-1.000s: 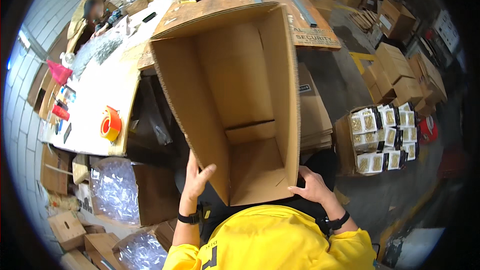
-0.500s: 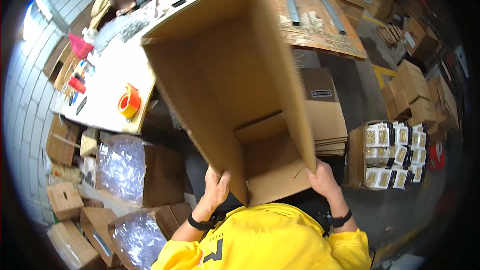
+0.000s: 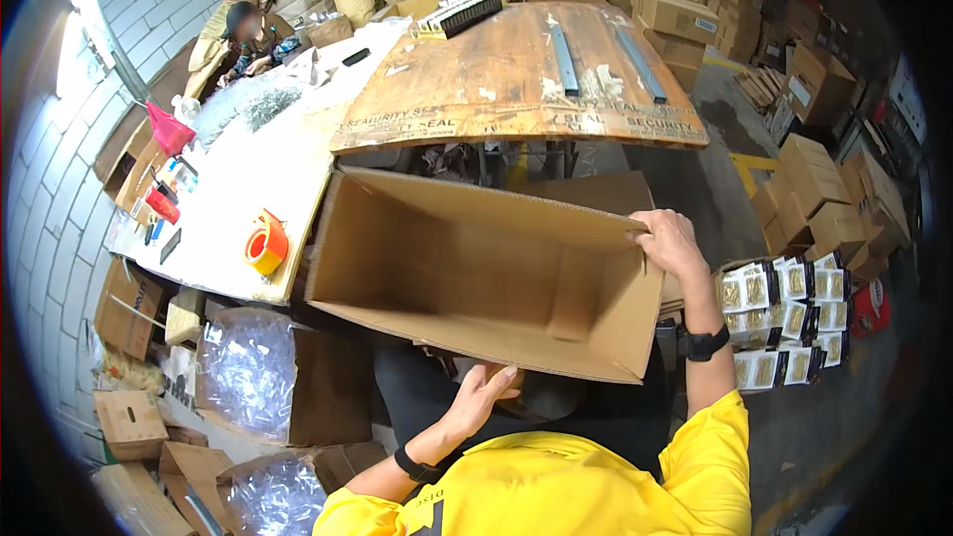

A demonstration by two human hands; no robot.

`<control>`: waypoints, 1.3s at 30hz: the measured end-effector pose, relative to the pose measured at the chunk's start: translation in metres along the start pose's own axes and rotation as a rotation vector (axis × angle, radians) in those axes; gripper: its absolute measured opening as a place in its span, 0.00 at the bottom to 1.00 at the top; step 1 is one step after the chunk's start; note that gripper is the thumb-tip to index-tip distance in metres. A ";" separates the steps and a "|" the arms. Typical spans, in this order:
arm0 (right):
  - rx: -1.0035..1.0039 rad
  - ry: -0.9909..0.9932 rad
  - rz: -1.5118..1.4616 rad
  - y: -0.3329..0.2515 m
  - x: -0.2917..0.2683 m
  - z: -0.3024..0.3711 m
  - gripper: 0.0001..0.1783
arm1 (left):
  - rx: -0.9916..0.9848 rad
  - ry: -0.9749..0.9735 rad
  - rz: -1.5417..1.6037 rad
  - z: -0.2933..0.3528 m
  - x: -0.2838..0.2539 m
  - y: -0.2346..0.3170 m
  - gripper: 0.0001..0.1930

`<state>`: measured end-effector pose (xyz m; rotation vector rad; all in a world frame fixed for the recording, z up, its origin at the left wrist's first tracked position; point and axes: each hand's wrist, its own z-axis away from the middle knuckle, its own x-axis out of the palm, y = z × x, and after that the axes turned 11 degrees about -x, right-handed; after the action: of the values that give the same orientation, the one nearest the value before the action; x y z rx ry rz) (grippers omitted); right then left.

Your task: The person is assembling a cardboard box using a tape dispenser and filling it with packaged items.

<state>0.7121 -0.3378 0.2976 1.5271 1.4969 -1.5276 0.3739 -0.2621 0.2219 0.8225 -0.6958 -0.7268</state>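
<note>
A cardboard box [image 3: 476, 268] lies on its long side in front of me, its open top tilted toward me and its inside bare. At the upper right corner, my right hand [image 3: 671, 241] is closed round the rim. Below the near wall, my left hand [image 3: 478, 403] holds the box from outside, thumb against the cardboard and the other fingers partly hidden. Behind the box's right end, folded cardboard [image 3: 620, 191] shows in part.
A worn wooden table [image 3: 447, 79] stands ahead, beside a white tabletop [image 3: 223, 228] carrying an orange tape dispenser [image 3: 266, 244]. Cartons of clear plastic pieces [image 3: 248, 372] stand at left. Packets of gold-coloured items [image 3: 784, 313] fill a carton at right. A person [image 3: 253, 40] sits far left.
The box has turned from upright lengthwise to lying crosswise and come lower. My right hand has moved up to its far right corner; my left hand has shifted right along the near wall.
</note>
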 end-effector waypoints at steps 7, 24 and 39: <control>0.222 0.038 -0.385 0.083 0.030 0.011 0.20 | -0.126 -0.119 -0.204 -0.005 -0.080 0.013 0.24; 0.523 0.701 -0.100 0.270 -0.035 -0.082 0.30 | 0.494 0.936 -1.632 -0.165 -0.236 0.311 0.44; 0.790 0.436 -0.044 0.336 0.015 -0.167 0.30 | 0.292 0.233 -1.887 -0.267 -0.314 0.358 0.54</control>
<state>1.0709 -0.2702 0.2116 2.4069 1.1747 -2.0460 0.5085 0.2602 0.3060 1.7426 0.4543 -2.1505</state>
